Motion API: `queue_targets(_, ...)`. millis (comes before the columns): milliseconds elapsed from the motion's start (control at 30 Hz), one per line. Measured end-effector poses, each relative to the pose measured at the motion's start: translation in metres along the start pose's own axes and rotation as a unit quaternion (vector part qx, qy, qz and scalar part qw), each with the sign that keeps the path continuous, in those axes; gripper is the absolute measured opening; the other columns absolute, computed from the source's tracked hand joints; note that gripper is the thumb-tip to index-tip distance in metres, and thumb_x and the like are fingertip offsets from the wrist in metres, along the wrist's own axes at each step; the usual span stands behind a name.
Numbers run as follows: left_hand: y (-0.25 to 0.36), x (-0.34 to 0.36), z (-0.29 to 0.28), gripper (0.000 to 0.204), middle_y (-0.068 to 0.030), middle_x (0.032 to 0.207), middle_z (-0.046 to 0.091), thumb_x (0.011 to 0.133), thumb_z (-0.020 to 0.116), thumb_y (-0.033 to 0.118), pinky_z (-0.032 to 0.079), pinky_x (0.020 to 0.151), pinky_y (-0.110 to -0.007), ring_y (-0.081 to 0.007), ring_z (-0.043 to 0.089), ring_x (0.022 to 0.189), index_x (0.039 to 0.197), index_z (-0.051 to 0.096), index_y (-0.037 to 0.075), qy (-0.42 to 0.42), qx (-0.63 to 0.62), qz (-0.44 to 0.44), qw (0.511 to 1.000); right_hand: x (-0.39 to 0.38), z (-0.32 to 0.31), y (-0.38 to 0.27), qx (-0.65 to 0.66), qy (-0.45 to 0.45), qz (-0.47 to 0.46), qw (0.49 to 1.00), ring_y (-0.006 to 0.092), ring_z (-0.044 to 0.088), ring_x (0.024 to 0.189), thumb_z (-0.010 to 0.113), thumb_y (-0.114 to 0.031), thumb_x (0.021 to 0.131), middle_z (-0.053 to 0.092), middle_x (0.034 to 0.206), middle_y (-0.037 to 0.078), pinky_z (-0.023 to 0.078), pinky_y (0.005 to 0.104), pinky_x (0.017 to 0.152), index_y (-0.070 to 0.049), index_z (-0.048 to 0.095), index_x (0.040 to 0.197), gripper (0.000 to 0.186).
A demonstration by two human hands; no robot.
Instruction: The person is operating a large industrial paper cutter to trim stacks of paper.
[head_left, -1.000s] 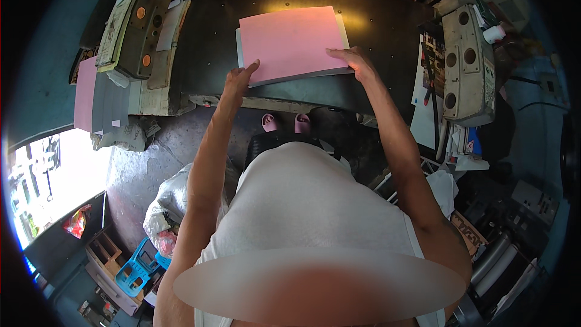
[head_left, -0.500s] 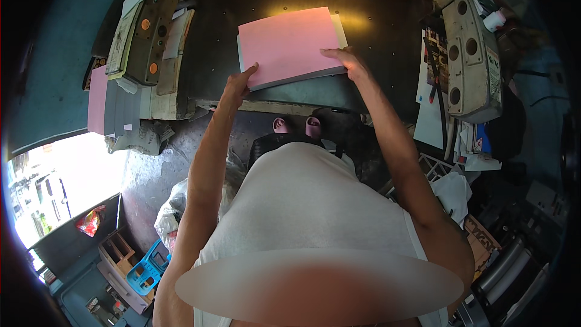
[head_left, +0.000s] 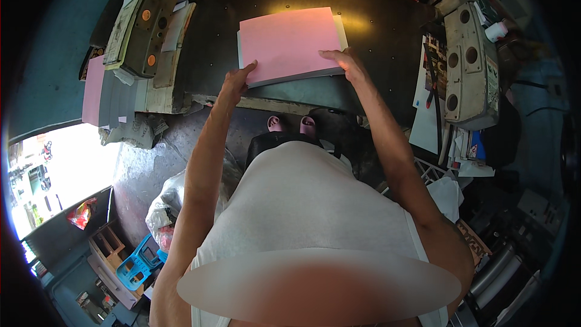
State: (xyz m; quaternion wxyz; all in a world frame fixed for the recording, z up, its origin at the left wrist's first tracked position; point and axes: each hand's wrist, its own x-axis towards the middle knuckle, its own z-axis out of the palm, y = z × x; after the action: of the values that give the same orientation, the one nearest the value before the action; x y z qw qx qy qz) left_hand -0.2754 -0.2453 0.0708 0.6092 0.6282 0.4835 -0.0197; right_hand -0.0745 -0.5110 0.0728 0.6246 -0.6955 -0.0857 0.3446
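Observation:
A thick stack of paper [head_left: 290,45] with a pink top sheet lies on the dark metal table [head_left: 212,60]. It sits slightly askew, its right side farther away than its left. Paler sheet edges show beyond the pink at both sides. My left hand [head_left: 238,80] grips the near left corner, thumb on top and fingers hidden at the side. At the near right corner my right hand [head_left: 346,63] holds the stack the same way, its thumb stretched flat over the pink surface. The undersides of both hands' fingers are hidden.
Grey metal blocks with round holes flank the table at left [head_left: 151,24] and right [head_left: 469,63]. Another pink-topped paper stack [head_left: 94,91] stands far left. Loose papers [head_left: 428,121] lie at right. A blue plastic stool [head_left: 136,264] and plastic bag [head_left: 163,212] are on the floor.
My hands keep the same hold on the pink-topped stack, which has barely moved. The view has turned slightly, so the surroundings sit a little differently.

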Motion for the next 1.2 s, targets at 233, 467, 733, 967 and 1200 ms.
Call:
queue_targets(233,0.000,0.001,-0.004,0.064,-0.0052,0.089,0.059,0.076,0.081,0.049,0.036,0.059,-0.028,-0.0123,0.047,0.071,0.107,0.064,-0.005,-0.025,0.001,-0.012,1.000,0.004,0.003,0.012,-0.039,0.026,-0.040,0.998,0.0247,0.067,0.104,0.085,-0.020,0.068,0.072,0.109,0.012,0.050,0.0348,0.093,0.001,0.072,0.109,0.048)
queue_targets(467,-0.002,0.000,-0.004,0.059,-0.0038,0.084,0.059,0.077,0.080,0.048,0.036,0.057,-0.027,-0.0110,0.048,0.069,0.101,0.065,-0.004,-0.022,-0.023,-0.004,0.999,0.002,0.010,0.000,-0.003,0.042,0.044,0.998,0.0208,0.068,0.100,0.085,-0.019,0.069,0.075,0.103,0.010,0.049,0.0325,0.094,-0.002,0.076,0.101,0.037)
queue_targets(733,-0.001,0.000,-0.006,0.054,0.0012,0.071,0.049,0.078,0.080,0.046,0.030,0.049,-0.023,-0.0072,0.039,0.058,0.092,0.065,-0.004,-0.019,-0.003,0.003,1.000,0.008,0.004,0.013,-0.011,0.004,-0.020,1.000,0.0213,0.070,0.097,0.087,-0.020,0.067,0.076,0.101,0.013,0.052,0.0312,0.092,0.001,0.077,0.098,0.039)
queue_targets(967,-0.003,0.001,-0.007,0.057,-0.0002,0.074,0.051,0.078,0.080,0.047,0.034,0.054,-0.024,-0.0083,0.043,0.063,0.097,0.066,-0.006,-0.034,-0.004,-0.003,0.999,0.005,0.007,0.003,-0.008,0.028,0.011,1.000,0.0216,0.071,0.092,0.087,-0.017,0.066,0.075,0.099,0.012,0.053,0.0333,0.085,0.003,0.076,0.096,0.038)
queue_targets(1200,-0.001,-0.003,-0.004,0.037,0.0061,0.062,0.042,0.087,0.074,0.043,0.023,0.047,-0.025,-0.0050,0.031,0.051,0.072,0.058,0.013,-0.032,-0.022,0.009,0.999,0.001,0.002,0.002,0.031,-0.024,-0.039,0.998,0.0205,0.069,0.095,0.086,-0.014,0.067,0.074,0.100,0.011,0.051,0.0326,0.089,0.003,0.074,0.099,0.039)
